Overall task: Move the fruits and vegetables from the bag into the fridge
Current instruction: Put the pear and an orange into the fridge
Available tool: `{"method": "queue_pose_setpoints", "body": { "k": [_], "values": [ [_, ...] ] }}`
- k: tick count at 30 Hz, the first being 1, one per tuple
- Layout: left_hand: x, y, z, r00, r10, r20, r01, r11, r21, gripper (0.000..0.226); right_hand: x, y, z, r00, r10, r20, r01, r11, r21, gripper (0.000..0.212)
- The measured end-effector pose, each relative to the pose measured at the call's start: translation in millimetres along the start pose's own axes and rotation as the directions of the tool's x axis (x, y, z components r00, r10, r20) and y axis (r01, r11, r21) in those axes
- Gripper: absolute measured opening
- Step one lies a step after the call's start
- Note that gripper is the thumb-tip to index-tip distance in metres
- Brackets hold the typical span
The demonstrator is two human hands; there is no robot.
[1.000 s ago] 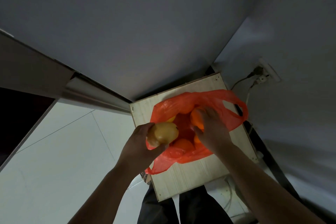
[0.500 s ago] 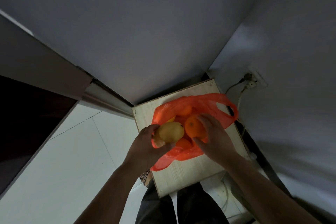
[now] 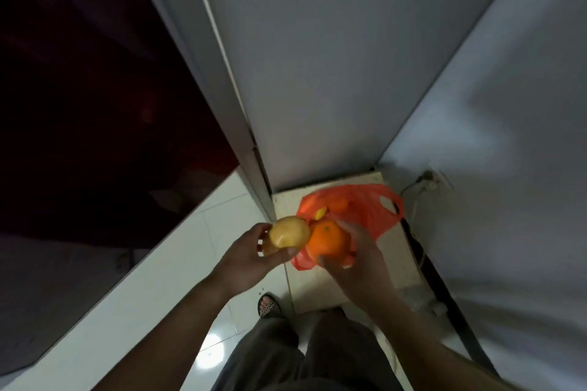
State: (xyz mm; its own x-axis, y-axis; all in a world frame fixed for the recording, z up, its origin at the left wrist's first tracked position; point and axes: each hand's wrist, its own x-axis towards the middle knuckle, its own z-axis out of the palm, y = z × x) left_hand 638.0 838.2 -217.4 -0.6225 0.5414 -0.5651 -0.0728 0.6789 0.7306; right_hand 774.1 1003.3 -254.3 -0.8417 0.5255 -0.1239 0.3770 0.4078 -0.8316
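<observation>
Two fruits lifted clear of the bag (image 3: pixel 368 209).
Your left hand (image 3: pixel 251 260) grips a potato (image 3: pixel 289 232); your right hand (image 3: pixel 359 257) clasps an orange (image 3: pixel 327 240) touching it at 3 o'clock, bag beyond at 1 o'clock.

two hands (image 3: pixel 251 259), one potato (image 3: pixel 289 231), one orange (image 3: pixel 327 240), one bag (image 3: pixel 365 209)
</observation>
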Motion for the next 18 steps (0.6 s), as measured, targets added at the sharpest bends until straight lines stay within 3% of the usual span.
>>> {"method": "queue_pose_setpoints", "body": {
  "k": [3,6,9,13,18],
  "values": [
    [-36,-3,-5,0.989,-0.037,-0.145,0.038,0.999,0.004,0.051,-3,-18,-6,0.97,-0.087,0.226,0.09,0.996,0.0,0.066],
    [-64,-8,5,0.944,-0.073,-0.321,0.078,0.997,0.003,0.057,1,-27,-11,0.879,-0.235,0.416,0.262,0.965,-0.007,0.068],
    [-91,-13,24,0.876,-0.191,-0.443,0.149,0.98,-0.129,0.077,5,-36,-13,0.822,-0.296,0.486,0.338,0.941,0.002,0.066],
    [-127,-24,47,0.787,-0.27,-0.556,0.172,0.96,-0.223,0.075,4,-49,-8,0.728,-0.348,0.591,0.393,0.918,0.056,0.067],
    [-173,-36,59,0.697,-0.4,-0.596,0.208,0.907,-0.366,0.078,-15,-68,10,0.568,-0.382,0.729,0.45,0.886,0.114,0.066]
  ]
}}
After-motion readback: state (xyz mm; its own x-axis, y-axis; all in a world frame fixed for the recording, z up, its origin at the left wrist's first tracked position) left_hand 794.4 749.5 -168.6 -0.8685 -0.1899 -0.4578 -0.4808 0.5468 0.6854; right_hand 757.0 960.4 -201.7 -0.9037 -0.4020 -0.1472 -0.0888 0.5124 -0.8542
